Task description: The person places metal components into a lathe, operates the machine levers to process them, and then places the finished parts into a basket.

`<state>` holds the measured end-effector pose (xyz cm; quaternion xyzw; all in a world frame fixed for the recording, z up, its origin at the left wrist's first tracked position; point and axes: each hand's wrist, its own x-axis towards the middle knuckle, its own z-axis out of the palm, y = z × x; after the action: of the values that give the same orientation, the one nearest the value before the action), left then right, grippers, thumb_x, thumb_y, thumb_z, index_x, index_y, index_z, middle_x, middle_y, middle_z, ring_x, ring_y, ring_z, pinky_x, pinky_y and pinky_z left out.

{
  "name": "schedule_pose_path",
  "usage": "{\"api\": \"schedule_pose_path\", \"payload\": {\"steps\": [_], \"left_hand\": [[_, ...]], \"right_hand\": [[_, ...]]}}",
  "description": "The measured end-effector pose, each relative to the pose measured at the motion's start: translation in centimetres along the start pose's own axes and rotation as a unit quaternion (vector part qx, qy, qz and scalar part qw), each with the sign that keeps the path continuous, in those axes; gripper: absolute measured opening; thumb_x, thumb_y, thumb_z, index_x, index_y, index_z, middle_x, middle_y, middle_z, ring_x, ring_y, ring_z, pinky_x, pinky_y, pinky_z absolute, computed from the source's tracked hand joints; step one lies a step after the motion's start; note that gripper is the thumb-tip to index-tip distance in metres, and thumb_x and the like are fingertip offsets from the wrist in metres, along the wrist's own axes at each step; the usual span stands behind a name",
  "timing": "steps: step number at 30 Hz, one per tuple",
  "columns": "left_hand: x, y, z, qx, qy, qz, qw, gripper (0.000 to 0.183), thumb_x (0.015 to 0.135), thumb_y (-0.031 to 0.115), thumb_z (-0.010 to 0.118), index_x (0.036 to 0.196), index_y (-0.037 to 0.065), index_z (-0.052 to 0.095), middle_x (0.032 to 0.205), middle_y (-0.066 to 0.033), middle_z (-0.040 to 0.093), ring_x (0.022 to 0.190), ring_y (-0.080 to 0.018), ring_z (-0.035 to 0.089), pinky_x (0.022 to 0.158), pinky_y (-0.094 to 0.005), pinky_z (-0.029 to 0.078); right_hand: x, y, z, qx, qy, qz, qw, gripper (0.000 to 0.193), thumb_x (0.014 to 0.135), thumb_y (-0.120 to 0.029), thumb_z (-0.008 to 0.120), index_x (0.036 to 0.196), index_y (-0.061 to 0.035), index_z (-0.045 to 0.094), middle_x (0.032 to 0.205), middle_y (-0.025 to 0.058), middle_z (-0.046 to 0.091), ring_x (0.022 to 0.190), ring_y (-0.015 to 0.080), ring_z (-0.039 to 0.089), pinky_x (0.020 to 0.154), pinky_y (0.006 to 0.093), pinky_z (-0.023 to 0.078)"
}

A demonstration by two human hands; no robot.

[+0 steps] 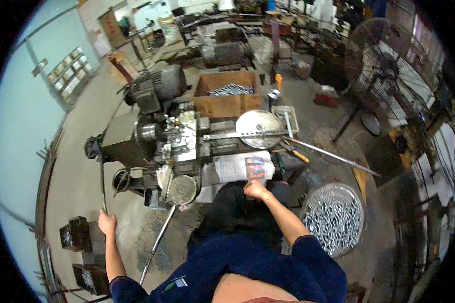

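My left hand [106, 222] is closed round the lower end of a long thin metal lever [103, 184], which runs up to the left side of a small lathe-like machine [120, 137]. My right hand [257, 190] is over my lap, its fingers curled together at the near edge of a printed paper sheet [230, 167]. Whatever is in those fingers is too small to make out. Left of the paper, a round metal handwheel or disc [182, 189] sits at the machine's front, with a long metal bar [159, 237] slanting down from it.
A wooden box [227, 107] of small metal parts stands behind the machine, near a motor [162, 83] and a pale round plate [252, 121]. Low at right is a round basket [362, 212] full of shiny parts. A rod [333, 155] juts right, toward a large fan [387, 65]. Two bins [80, 227] stand left.
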<state>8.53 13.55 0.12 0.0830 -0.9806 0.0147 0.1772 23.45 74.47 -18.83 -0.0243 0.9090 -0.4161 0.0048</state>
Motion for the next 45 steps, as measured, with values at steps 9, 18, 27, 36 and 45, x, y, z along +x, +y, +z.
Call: {"api": "schedule_pose_path", "payload": {"steps": [9, 18, 27, 36, 45], "left_hand": [[-2.8, 4.5, -2.9, 0.06, 0.049, -0.06, 0.995, 0.027, 0.072, 0.013, 0.051, 0.096, -0.001, 0.053, 0.078, -0.0197, 0.062, 0.071, -0.0362, 0.061, 0.063, -0.0443, 0.049], [-1.9, 6.0, -2.5, 0.064, 0.044, -0.066, 0.995, 0.02, 0.073, 0.013, 0.051, 0.09, 0.001, 0.05, 0.078, -0.0191, 0.061, 0.074, -0.0375, 0.061, 0.066, -0.0463, 0.048], [-1.2, 6.4, -2.0, 0.077, 0.024, -0.08, 0.994, 0.022, 0.074, 0.014, 0.052, 0.092, 0.0, 0.051, 0.077, -0.0198, 0.062, 0.072, -0.0368, 0.062, 0.065, -0.0457, 0.049], [-1.9, 7.1, -2.5, 0.085, 0.0, -0.106, 0.991, 0.025, 0.072, 0.017, 0.056, 0.092, 0.002, 0.051, 0.081, -0.0179, 0.063, 0.078, -0.035, 0.063, 0.069, -0.0437, 0.05], [-3.5, 5.7, -2.9, 0.1, 0.013, -0.097, 0.99, 0.025, 0.07, 0.015, 0.055, 0.09, 0.0, 0.051, 0.076, -0.0187, 0.063, 0.072, -0.0354, 0.063, 0.065, -0.0433, 0.05]], "right_hand": [[4.6, 9.6, 3.2, 0.1, -0.013, 0.198, 0.975, 0.024, 0.061, -0.019, 0.06, 0.075, 0.0004, 0.062, 0.079, 0.0187, 0.062, 0.078, 0.0267, 0.06, 0.07, 0.0358, 0.047], [4.3, 8.8, 2.2, 0.044, 0.111, 0.216, 0.969, 0.04, 0.072, -0.022, 0.053, 0.106, -0.0009, 0.055, 0.108, 0.0213, 0.057, 0.102, 0.0359, 0.053, 0.084, 0.0398, 0.042], [6.1, 17.4, 8.4, -0.035, -0.102, 0.307, 0.945, 0.057, 0.088, -0.039, 0.032, 0.136, -0.01, 0.025, 0.143, 0.0111, 0.021, 0.129, 0.0292, 0.028, 0.103, 0.0414, 0.028], [5.8, 16.0, 16.5, -0.053, -0.066, 0.322, 0.943, 0.063, 0.081, -0.052, 0.044, 0.132, -0.0146, 0.04, 0.141, 0.0151, 0.029, 0.128, 0.0289, 0.032, 0.1, 0.0429, 0.031], [4.0, 6.0, 7.7, -0.21, -0.199, 0.364, 0.885, 0.074, 0.075, -0.051, 0.05, 0.135, -0.0107, 0.035, 0.143, 0.0118, 0.026, 0.13, 0.0273, 0.029, 0.098, 0.0483, 0.031]]}}
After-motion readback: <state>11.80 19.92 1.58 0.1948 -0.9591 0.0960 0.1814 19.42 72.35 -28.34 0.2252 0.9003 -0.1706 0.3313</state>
